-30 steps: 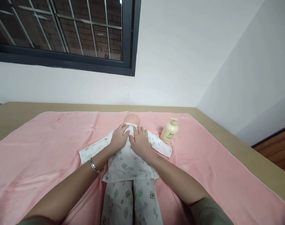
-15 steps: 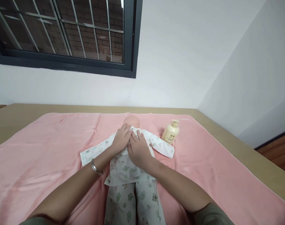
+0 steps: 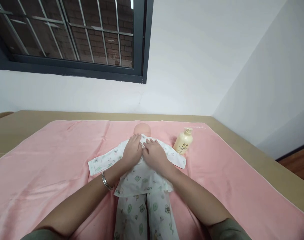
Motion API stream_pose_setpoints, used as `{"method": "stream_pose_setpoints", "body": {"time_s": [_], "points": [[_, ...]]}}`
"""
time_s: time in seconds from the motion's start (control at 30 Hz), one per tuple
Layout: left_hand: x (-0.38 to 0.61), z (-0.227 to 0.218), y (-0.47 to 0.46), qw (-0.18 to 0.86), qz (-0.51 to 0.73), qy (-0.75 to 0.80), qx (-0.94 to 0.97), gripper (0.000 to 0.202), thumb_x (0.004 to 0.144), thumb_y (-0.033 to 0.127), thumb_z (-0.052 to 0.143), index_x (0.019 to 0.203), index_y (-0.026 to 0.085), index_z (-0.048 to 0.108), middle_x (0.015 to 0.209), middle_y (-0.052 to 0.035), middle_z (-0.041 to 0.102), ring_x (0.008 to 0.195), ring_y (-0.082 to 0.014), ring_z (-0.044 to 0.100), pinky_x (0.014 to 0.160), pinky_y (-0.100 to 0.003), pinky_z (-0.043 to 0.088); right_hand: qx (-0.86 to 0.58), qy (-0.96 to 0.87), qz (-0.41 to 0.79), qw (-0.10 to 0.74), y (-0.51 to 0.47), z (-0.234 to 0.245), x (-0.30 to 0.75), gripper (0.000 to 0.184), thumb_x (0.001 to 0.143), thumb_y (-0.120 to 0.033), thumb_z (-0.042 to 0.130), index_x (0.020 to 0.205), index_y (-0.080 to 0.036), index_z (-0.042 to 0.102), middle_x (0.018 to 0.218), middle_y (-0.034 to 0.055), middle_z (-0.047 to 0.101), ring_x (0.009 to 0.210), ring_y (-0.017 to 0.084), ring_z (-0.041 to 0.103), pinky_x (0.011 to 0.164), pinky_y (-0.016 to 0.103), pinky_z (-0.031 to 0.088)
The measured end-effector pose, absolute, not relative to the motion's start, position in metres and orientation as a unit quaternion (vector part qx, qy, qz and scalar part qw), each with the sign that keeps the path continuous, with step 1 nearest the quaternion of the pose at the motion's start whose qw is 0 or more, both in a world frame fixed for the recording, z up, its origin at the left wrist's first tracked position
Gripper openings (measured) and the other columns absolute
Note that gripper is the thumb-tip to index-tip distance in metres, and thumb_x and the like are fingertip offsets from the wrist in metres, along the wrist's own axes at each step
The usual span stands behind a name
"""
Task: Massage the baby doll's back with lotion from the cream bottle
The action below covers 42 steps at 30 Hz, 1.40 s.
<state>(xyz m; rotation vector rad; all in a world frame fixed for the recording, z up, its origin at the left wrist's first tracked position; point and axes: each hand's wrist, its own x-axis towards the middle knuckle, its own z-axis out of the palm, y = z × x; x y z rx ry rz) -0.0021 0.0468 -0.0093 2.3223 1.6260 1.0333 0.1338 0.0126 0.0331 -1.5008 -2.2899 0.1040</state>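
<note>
A baby doll [image 3: 142, 128] lies on its back on a pink towel [image 3: 47, 160], dressed in a white printed top [image 3: 142, 176] and matching trousers [image 3: 144, 213]. My left hand [image 3: 132, 150], with a metal bangle on its wrist, lies flat on the doll's chest, fingers stretched toward the collar. My right hand [image 3: 155, 154] rests flat beside it on the chest, fingers spread, the two hands touching at the middle. Only the top of the doll's head shows beyond my fingers.
A cream pump bottle [image 3: 183, 141] stands on the towel just right of the doll's sleeve. The towel covers a tan table [image 3: 254, 156] set against a white wall under a barred window [image 3: 67, 33]. Wooden floor shows at far right.
Both hands have slid slightly over the doll's chest; the right hand drew back half a second ago and is now up near the collar again. The view shifted a little.
</note>
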Motion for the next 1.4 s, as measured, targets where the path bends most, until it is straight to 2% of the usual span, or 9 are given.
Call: {"method": "stream_pose_setpoints", "body": {"time_s": [0.07, 0.2, 0.47, 0.67, 0.8, 0.93, 1.13, 1.27, 1.4], "points": [[-0.001, -0.011, 0.048, 0.047, 0.336, 0.537, 0.772, 0.050, 0.094, 0.024, 0.028, 0.136, 0.010, 0.051, 0.144, -0.0148, 0.052, 0.139, -0.0251, 0.041, 0.119, -0.048, 0.027, -0.553, -0.802, 0.046, 0.223, 0.022, 0.036, 0.137, 0.038, 0.096, -0.021, 0.034, 0.113, -0.017, 0.068, 0.125, 0.0097, 0.065, 0.127, 0.024, 0.049, 0.112, 0.038, 0.028], [0.001, -0.015, 0.044, 0.032, 0.331, 0.545, 0.770, 0.048, 0.094, 0.028, 0.033, 0.135, 0.011, 0.052, 0.143, -0.0160, 0.051, 0.138, -0.0276, 0.042, 0.116, -0.048, 0.031, -0.573, -0.784, 0.038, 0.237, 0.041, 0.027, 0.140, 0.050, 0.099, -0.032, 0.036, 0.141, -0.007, 0.046, 0.148, 0.0161, 0.046, 0.143, 0.028, 0.028, 0.116, 0.043, 0.019], [-0.004, -0.012, 0.047, 0.048, 0.324, 0.553, 0.766, 0.048, 0.093, 0.025, 0.031, 0.133, 0.011, 0.053, 0.141, -0.0152, 0.054, 0.136, -0.0256, 0.044, 0.116, -0.046, 0.031, -0.581, -0.793, 0.029, 0.181, 0.030, 0.014, 0.132, 0.053, 0.101, -0.031, 0.029, 0.147, -0.006, 0.038, 0.151, 0.0191, 0.041, 0.142, 0.030, 0.031, 0.116, 0.048, 0.019], [-0.009, 0.002, 0.047, 0.064, 0.241, 0.553, 0.795, 0.048, 0.094, 0.026, 0.033, 0.140, 0.023, 0.047, 0.152, -0.0068, 0.043, 0.144, -0.0276, 0.032, 0.117, -0.062, 0.018, -0.580, -0.798, 0.004, 0.165, 0.018, 0.016, 0.127, 0.053, 0.100, -0.026, 0.031, 0.148, -0.004, 0.036, 0.152, 0.0222, 0.037, 0.142, 0.032, 0.030, 0.115, 0.049, 0.020], [-0.002, 0.002, 0.025, -0.011, 0.222, 0.543, 0.810, 0.048, 0.095, 0.021, 0.030, 0.138, 0.010, 0.049, 0.147, -0.0163, 0.048, 0.140, -0.0284, 0.040, 0.115, -0.050, 0.030, -0.585, -0.794, 0.057, 0.156, 0.039, 0.020, 0.139, 0.053, 0.101, -0.030, 0.028, 0.148, -0.006, 0.036, 0.153, 0.0182, 0.037, 0.144, 0.029, 0.028, 0.116, 0.048, 0.019], [0.000, 0.000, 0.016, -0.057, 0.230, 0.532, 0.813, 0.044, 0.093, 0.018, 0.033, 0.130, 0.006, 0.056, 0.136, -0.0213, 0.057, 0.132, -0.0293, 0.050, 0.114, -0.048, 0.033, -0.615, -0.772, 0.070, 0.146, 0.046, 0.024, 0.142, 0.057, 0.102, -0.032, 0.023, 0.144, 0.002, 0.039, 0.149, 0.0238, 0.040, 0.142, 0.031, 0.031, 0.115, 0.052, 0.020], [-0.011, -0.002, 0.051, 0.048, 0.251, 0.566, 0.784, 0.050, 0.099, 0.028, 0.024, 0.136, 0.006, 0.049, 0.145, -0.0202, 0.049, 0.139, -0.0275, 0.042, 0.114, -0.050, 0.032, -0.534, -0.830, 0.019, 0.163, -0.002, 0.017, 0.122, 0.056, 0.099, -0.027, 0.031, 0.148, -0.003, 0.035, 0.156, 0.0187, 0.030, 0.147, 0.032, 0.018, 0.118, 0.049, 0.016], [-0.005, -0.013, 0.045, 0.005, 0.295, 0.562, 0.772, 0.049, 0.098, 0.025, 0.025, 0.134, 0.006, 0.052, 0.141, -0.0196, 0.054, 0.136, -0.0272, 0.045, 0.114, -0.048, 0.034, -0.555, -0.813, 0.063, 0.165, 0.019, 0.022, 0.131, 0.054, 0.099, -0.027, 0.030, 0.147, -0.004, 0.037, 0.154, 0.0176, 0.036, 0.146, 0.028, 0.025, 0.117, 0.047, 0.020], [-0.001, -0.015, 0.036, -0.035, 0.318, 0.542, 0.777, 0.044, 0.097, 0.027, 0.030, 0.122, 0.010, 0.063, 0.130, -0.0175, 0.063, 0.128, -0.0267, 0.055, 0.113, -0.046, 0.036, -0.592, -0.784, 0.081, 0.170, 0.039, 0.025, 0.136, 0.055, 0.101, -0.028, 0.025, 0.146, 0.001, 0.036, 0.151, 0.0217, 0.038, 0.144, 0.027, 0.029, 0.116, 0.045, 0.022]]}}
